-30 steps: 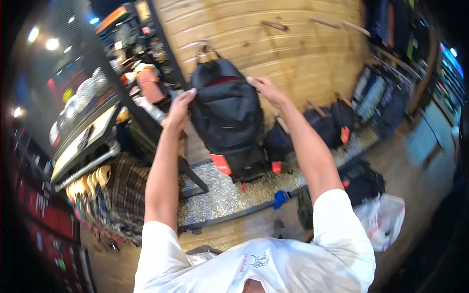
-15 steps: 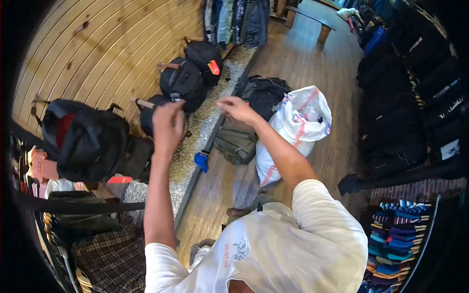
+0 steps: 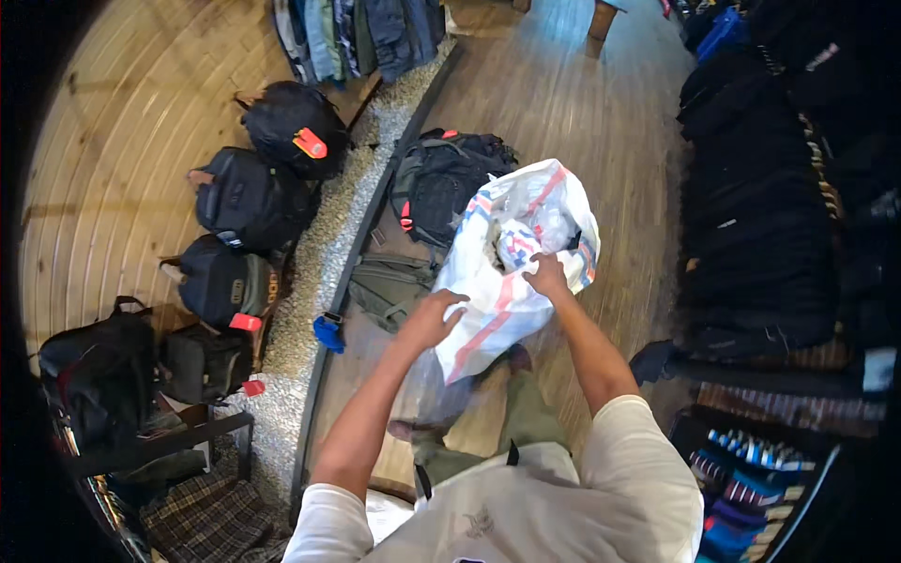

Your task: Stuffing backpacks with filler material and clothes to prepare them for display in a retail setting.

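White sack (image 3: 502,308) looks soft, perhaps slippery, best held by its rim (image 3: 587,253) (right fingers (image 3: 537,260) apparently pinching it, left fingers (image 3: 454,298) parted).

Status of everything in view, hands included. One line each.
White sack: mouth open, contents showing
Left hand: at the sack's left side, hold unclear
Right hand: at the sack's mouth, hold unclear
Black backpack: on the floor
Olive bag: on the floor
Garments: hanging in a row
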Tool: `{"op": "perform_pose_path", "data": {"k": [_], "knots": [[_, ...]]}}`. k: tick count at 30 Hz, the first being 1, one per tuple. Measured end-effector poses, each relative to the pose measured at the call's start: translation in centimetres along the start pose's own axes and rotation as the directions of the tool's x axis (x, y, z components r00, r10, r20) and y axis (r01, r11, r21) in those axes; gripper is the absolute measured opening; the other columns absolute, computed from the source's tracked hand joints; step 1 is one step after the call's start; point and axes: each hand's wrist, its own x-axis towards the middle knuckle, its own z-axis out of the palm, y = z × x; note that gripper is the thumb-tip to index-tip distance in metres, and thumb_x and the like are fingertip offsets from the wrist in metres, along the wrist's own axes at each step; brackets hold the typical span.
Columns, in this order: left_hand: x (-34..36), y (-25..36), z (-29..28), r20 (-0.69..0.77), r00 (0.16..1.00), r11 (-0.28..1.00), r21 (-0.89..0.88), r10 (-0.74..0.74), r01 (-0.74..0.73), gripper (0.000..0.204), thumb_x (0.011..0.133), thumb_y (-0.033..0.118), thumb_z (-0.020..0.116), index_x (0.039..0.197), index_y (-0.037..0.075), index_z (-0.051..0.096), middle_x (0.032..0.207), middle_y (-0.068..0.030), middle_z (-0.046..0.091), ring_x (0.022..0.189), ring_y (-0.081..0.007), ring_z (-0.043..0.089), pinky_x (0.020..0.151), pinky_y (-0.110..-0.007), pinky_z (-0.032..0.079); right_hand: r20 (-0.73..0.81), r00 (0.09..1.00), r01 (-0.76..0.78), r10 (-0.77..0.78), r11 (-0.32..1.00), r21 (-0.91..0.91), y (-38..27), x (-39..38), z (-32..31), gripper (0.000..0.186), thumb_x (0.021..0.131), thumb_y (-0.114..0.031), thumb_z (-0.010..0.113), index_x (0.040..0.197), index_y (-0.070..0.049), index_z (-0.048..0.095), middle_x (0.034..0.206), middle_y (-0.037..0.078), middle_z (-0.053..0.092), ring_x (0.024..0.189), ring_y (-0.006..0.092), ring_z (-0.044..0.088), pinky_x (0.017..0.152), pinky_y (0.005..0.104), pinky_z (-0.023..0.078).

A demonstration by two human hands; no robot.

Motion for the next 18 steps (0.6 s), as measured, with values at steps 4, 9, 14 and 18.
{"op": "perform_pose_path", "data": {"k": [4, 9, 14, 18], "knots": [[9.9, -1.4, 10.4, -0.014, 1.000, 1.000, 0.031, -0.002, 0.002, 0.031, 0.092, 0.023, 0.066, 0.119, 0.008, 0.068, 0.114, -0.0154, 0.066, 0.109, -0.0360, 0.062, 0.095, -0.049, 0.047, -0.055, 0.998, 0.014, -0.023, 0.987, -0.159, 9.0, 9.6, 2.9, 0.094, 0.064, -0.039, 0.090, 0.144, -0.018, 0.046, 0.149, 0.025, 0.038, 0.138, 0.0471, 0.035, 0.107, 0.0563, 0.042], [15.8, -3.3, 18.0, 0.134, 0.976, 0.967, 0.211, -0.172, 0.141, 0.041, 0.091, 0.038, 0.066, 0.125, 0.016, 0.067, 0.130, -0.0108, 0.061, 0.125, -0.0312, 0.053, 0.106, -0.061, 0.035, 0.141, 0.990, 0.067, -0.033, 0.968, -0.243, 10.6, 19.3, 3.4, 0.111, 0.060, -0.044, 0.091, 0.153, -0.025, 0.034, 0.158, 0.023, 0.026, 0.142, 0.0508, 0.029, 0.106, 0.0639, 0.041], [16.8, -7.4, 23.1, 0.462, 0.820, 0.927, 0.313, -0.337, 0.205, 0.036, 0.094, 0.043, 0.061, 0.124, 0.025, 0.070, 0.130, -0.0116, 0.061, 0.126, -0.0325, 0.053, 0.110, -0.066, 0.029, 0.466, 0.874, -0.121, 0.140, 0.990, -0.071, 18.9, 26.4, 6.2, 0.137, 0.053, -0.051, 0.091, 0.162, -0.028, 0.011, 0.162, 0.032, 0.012, 0.147, 0.0489, 0.024, 0.119, 0.0526, 0.031], [16.9, -8.6, 23.5, 0.358, 0.876, 0.935, 0.266, -0.322, 0.234, 0.040, 0.093, 0.044, 0.062, 0.127, 0.025, 0.068, 0.129, -0.0130, 0.061, 0.125, -0.0331, 0.054, 0.109, -0.066, 0.031, 0.409, 0.889, -0.042, 0.208, 0.925, -0.379, 19.5, 26.6, 8.6, 0.142, 0.050, -0.054, 0.092, 0.162, -0.029, 0.008, 0.156, 0.035, 0.027, 0.145, 0.0465, 0.032, 0.120, 0.0478, 0.030]]}}
